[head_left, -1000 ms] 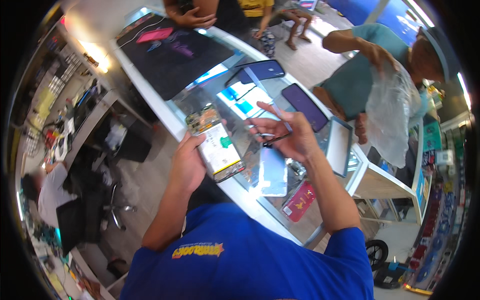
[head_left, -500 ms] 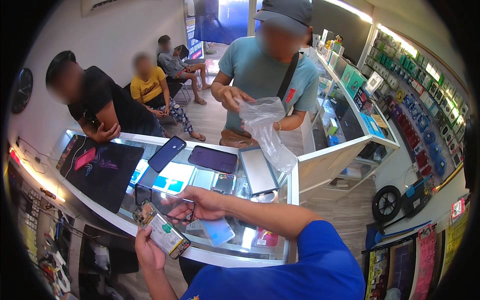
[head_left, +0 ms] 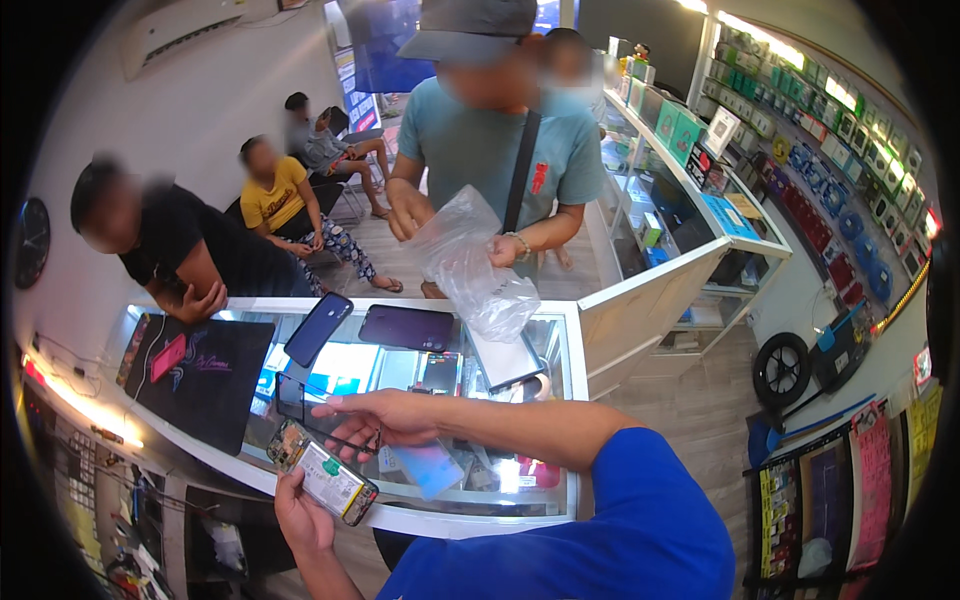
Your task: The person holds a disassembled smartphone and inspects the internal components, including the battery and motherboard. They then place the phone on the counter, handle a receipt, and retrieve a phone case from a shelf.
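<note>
My left hand (head_left: 303, 514) grips the lower edge of an opened phone (head_left: 336, 482). Its back is off, so the pale battery with a green sticker and the circuit board at the upper end are exposed. Just above it, my right hand (head_left: 392, 418) holds a thin black phone frame (head_left: 342, 443) between thumb and fingers, palm turned partly up. The frame is tilted and apart from the battery. Both hands are over the near edge of the glass counter (head_left: 500, 507). A pale bluish phone-sized panel (head_left: 430, 470) lies under my right forearm.
On the counter lie a dark blue phone case (head_left: 318, 330), a purple-black one (head_left: 405, 328), an open box (head_left: 505, 360) and a black mat (head_left: 215, 400) with a red phone (head_left: 168, 355). Opposite, a person in teal holds a clear plastic bag (head_left: 480, 285); another person leans at the left.
My right hand has tilted the black frame so it shows more edge-on. The person opposite has lowered the plastic bag over the open box. The whole view has shifted slightly.
</note>
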Action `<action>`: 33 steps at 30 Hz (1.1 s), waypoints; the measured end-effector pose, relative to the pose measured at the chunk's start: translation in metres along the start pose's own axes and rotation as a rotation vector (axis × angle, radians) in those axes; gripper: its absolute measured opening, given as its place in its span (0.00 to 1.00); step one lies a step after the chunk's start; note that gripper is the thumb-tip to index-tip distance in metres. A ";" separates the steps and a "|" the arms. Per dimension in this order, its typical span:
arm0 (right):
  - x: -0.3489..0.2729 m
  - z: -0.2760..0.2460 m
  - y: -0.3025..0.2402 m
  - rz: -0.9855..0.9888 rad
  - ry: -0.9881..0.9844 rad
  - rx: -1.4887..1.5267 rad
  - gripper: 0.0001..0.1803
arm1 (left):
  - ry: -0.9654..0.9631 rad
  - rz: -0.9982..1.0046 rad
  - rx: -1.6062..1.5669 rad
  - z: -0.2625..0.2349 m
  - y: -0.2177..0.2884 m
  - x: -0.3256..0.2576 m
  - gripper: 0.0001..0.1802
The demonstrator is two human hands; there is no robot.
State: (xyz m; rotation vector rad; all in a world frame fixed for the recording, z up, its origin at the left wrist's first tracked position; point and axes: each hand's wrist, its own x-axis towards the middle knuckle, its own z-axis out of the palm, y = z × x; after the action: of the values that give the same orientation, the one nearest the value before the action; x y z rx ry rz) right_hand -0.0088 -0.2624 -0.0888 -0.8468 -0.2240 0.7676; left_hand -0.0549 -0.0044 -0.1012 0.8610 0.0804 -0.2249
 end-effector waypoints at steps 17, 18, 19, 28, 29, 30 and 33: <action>-0.015 -0.013 -0.007 -0.414 0.628 -1.895 0.39 | -0.093 0.011 0.735 -0.035 0.037 0.100 0.21; -0.015 -0.015 -0.009 -0.435 0.630 -1.890 0.39 | -0.098 0.014 0.861 -0.033 0.039 0.103 0.22; -0.015 -0.016 -0.010 -0.456 0.631 -1.871 0.38 | -0.073 0.034 0.922 -0.032 0.037 0.102 0.23; -0.027 0.004 -0.037 -0.957 0.552 -1.572 0.23 | 0.118 0.229 1.518 -0.033 0.023 0.106 0.34; -0.036 0.013 -0.047 -1.060 0.546 -1.514 0.22 | 0.130 0.261 1.583 -0.033 0.021 0.105 0.35; -0.048 0.025 -0.062 -1.131 0.580 -1.495 0.19 | 0.110 0.276 1.551 -0.040 0.021 0.107 0.35; -0.109 0.033 -0.095 -1.252 0.816 -1.377 0.13 | 0.138 0.320 1.650 -0.035 0.018 0.101 0.34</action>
State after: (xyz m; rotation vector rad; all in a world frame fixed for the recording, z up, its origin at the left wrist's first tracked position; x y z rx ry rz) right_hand -0.0527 -0.3582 0.0158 -1.8912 -0.4703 -1.1047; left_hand 0.0487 0.0172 -0.1266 2.5053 -0.1517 0.1391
